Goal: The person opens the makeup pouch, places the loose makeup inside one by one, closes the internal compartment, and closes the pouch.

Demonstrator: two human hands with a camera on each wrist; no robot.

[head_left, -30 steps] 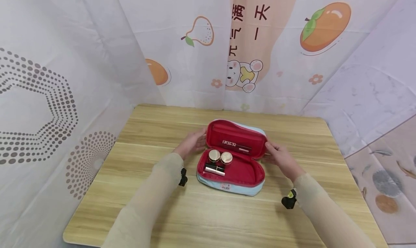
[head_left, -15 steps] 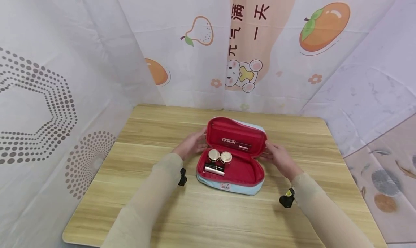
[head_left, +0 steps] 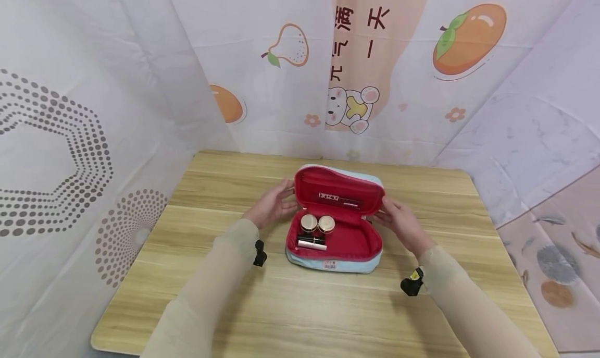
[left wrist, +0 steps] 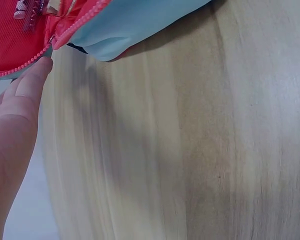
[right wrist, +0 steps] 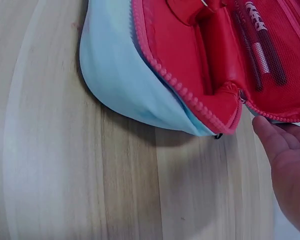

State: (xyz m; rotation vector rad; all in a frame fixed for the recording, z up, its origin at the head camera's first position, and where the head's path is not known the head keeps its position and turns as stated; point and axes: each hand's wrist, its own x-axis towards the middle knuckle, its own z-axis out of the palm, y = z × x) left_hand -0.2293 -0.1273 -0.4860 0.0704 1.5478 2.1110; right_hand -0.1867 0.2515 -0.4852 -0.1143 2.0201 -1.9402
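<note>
A light-blue zip cosmetic pouch [head_left: 354,265] with red lining lies open on the table, its lid [head_left: 311,179] raised at the back. Two gold-topped round containers [head_left: 309,223] and a couple of slim tubes [head_left: 312,246] sit in its left half. Behind the lid's mesh are pen-like sticks [right wrist: 262,45]. My left hand [head_left: 273,204] has its fingers extended against the lid's left side, fingertips partly behind it. On the right side, my right hand [head_left: 402,223] holds the lid's edge, thumb at the rim and the other fingers partly hidden behind.
The pouch stands on a wood-grain table [head_left: 300,316] with rounded corners. A printed white curtain [head_left: 262,113] hangs close behind the table's far edge, with more cloth on both sides. Black wrist cameras [head_left: 412,282] sit below both wrists.
The pouch has shifted slightly away from me and its front edge has turned more level. Its lid tilts further back, and both hands have moved along with it.
</note>
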